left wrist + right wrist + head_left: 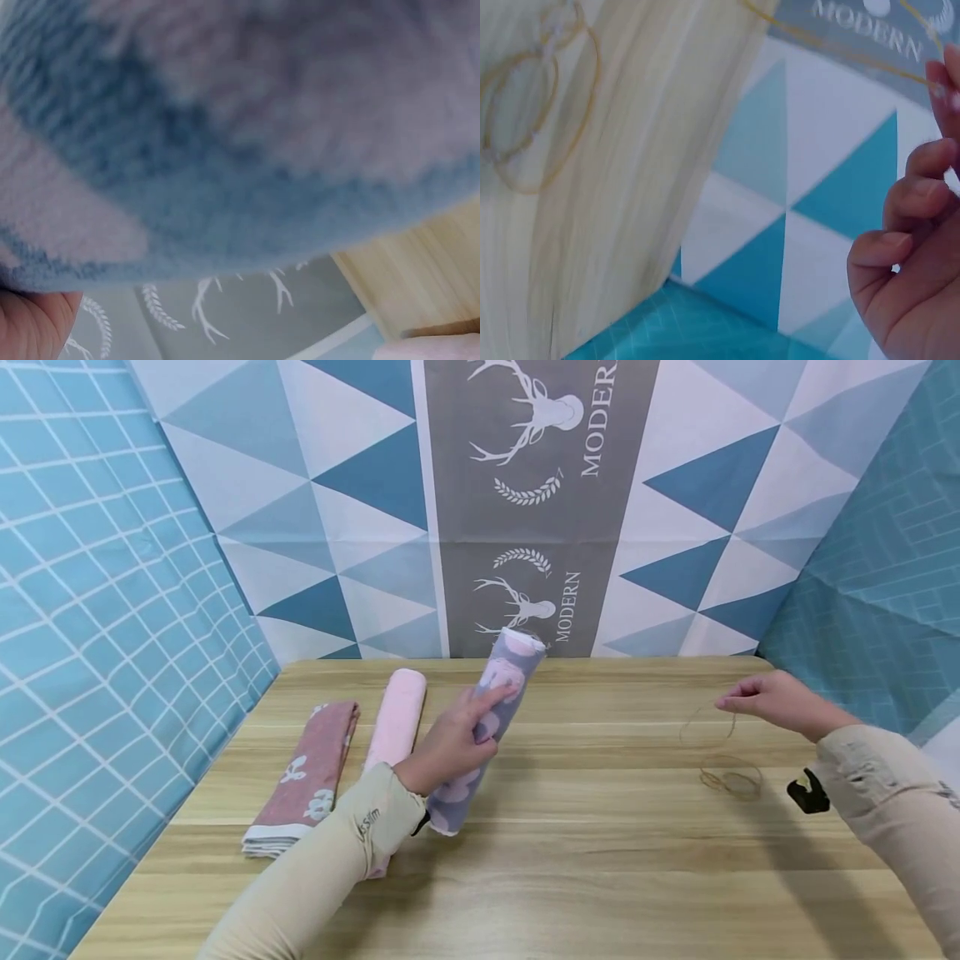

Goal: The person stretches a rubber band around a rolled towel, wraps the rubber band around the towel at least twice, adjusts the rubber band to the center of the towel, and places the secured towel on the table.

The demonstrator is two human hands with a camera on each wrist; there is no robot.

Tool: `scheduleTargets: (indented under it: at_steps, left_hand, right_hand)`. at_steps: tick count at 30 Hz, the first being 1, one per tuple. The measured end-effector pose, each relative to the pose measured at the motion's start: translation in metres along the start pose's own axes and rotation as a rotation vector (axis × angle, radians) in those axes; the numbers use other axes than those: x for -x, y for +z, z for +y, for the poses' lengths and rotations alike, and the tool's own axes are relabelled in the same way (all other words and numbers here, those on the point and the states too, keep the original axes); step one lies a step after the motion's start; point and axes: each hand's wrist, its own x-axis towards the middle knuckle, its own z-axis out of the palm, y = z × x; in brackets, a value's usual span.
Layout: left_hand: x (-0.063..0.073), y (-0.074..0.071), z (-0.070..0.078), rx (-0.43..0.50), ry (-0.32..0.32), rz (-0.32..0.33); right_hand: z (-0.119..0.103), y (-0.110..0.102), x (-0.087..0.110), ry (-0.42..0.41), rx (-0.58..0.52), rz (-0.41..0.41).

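My left hand [450, 743] grips a rolled grey-purple towel [517, 653] with pale pink patches, holding it tilted above the table. One finger lies along the roll. In the left wrist view the towel [225, 214] fills most of the picture, with only part of the hand at the lower left. On the right, my right hand [780, 700] pinches a thin yellowish rubber band between thumb and forefinger, raised over the table; the right wrist view shows this band [855, 66] stretching out from the fingertips. More rubber bands [553, 75] lie on the wood below that hand.
A rolled pale pink towel [397, 714] lies left of the left hand, partly behind the forearm. Beside it is a folded dusty-red towel [315, 768] with light figures. The wooden table [600, 877] ends at a patterned wall covering [382, 568], with blue-tiled sheets at both sides.
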Motion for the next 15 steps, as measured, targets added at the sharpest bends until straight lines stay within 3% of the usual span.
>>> scheduleTargets:
  at_steps: [4, 8, 15]
  left_hand:
    - [0.000, 0.001, 0.004, -0.016, 0.038, -0.032]
    - [0.001, 0.002, 0.003, -0.012, 0.031, -0.056]
    - [0.003, 0.003, 0.001, -0.009, 0.048, -0.052]
  right_hand:
    - [-0.011, 0.005, -0.004, -0.002, -0.027, -0.044]
    - [-0.021, 0.010, -0.008, 0.008, -0.060, -0.082]
    - [-0.039, 0.015, -0.012, -0.023, -0.115, -0.134]
